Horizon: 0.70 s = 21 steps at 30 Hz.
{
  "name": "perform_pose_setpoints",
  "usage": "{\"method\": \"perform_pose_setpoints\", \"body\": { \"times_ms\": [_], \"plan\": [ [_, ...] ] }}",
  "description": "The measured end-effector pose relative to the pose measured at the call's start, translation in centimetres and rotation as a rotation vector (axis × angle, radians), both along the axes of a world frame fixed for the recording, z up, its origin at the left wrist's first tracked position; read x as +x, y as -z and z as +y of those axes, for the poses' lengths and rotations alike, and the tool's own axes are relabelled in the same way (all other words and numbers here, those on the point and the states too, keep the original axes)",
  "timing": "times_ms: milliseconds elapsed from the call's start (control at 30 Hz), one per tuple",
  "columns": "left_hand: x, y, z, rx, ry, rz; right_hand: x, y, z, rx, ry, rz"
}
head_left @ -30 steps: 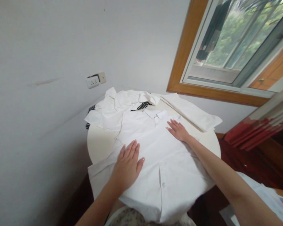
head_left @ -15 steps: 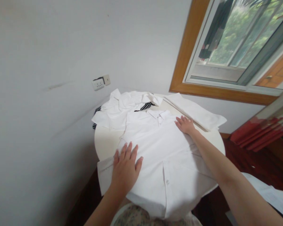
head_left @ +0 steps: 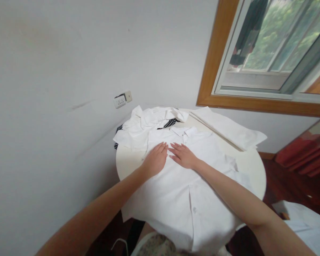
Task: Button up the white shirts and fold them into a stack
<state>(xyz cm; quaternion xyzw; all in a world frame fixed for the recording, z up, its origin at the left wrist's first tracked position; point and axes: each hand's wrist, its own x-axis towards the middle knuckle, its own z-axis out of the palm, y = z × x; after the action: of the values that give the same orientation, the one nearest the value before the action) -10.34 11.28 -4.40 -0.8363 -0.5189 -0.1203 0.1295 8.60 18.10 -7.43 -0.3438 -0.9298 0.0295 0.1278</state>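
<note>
A white button-up shirt (head_left: 170,193) is spread front side up, its collar (head_left: 182,131) toward the wall and its hem hanging over the near edge of the round table. My left hand (head_left: 156,158) rests on the left chest of the shirt, fingers stretched toward the middle. Flat on the cloth beside it lies my right hand (head_left: 183,155), fingers apart and pointing left. The two sets of fingertips nearly meet below the collar. Neither hand grips the cloth.
On the white round table (head_left: 128,161) lie a crumpled white garment (head_left: 138,128) over a black striped cloth (head_left: 170,123), and a folded white garment (head_left: 229,129). A wall with a socket (head_left: 120,101) stands behind. White cloth (head_left: 306,220) is at lower right.
My left hand has moved up and right from the sleeve area. My right hand has slid left and nearer from the right shoulder. The view has shifted slightly.
</note>
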Motion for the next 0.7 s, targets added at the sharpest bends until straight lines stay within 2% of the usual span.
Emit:
{"method": "perform_pose_setpoints", "body": {
  "times_ms": [67,133,200,267,400,533,633,700],
  "plan": [
    [-1.4,1.5,2.1,-0.04,0.084,0.016,0.3,0.3,0.2,0.009,-0.007,0.001],
    [-2.9,2.9,3.4,-0.063,0.111,0.01,0.4,0.6,0.3,0.027,-0.015,-0.001],
    [-4.2,3.9,4.3,-0.078,0.094,0.003,0.5,0.8,0.4,0.044,-0.018,-0.004],
    [-5.2,4.1,5.2,-0.1,0.05,0.005,0.4,0.9,0.3,0.061,-0.014,-0.009],
    [-6.6,3.4,6.7,-0.133,-0.022,0.038,0.4,0.8,0.1,0.069,-0.002,-0.021],
    [-7.4,2.4,7.6,-0.083,-0.08,0.08,0.5,0.7,0.1,0.05,0.0,-0.023],
    [-7.2,1.3,8.3,-0.022,-0.086,0.126,0.5,0.7,0.1,0.038,0.004,-0.017],
    [-6.3,0.7,9.2,0.021,-0.071,0.137,0.4,0.8,0.2,0.033,0.005,-0.013]
  ]
}}
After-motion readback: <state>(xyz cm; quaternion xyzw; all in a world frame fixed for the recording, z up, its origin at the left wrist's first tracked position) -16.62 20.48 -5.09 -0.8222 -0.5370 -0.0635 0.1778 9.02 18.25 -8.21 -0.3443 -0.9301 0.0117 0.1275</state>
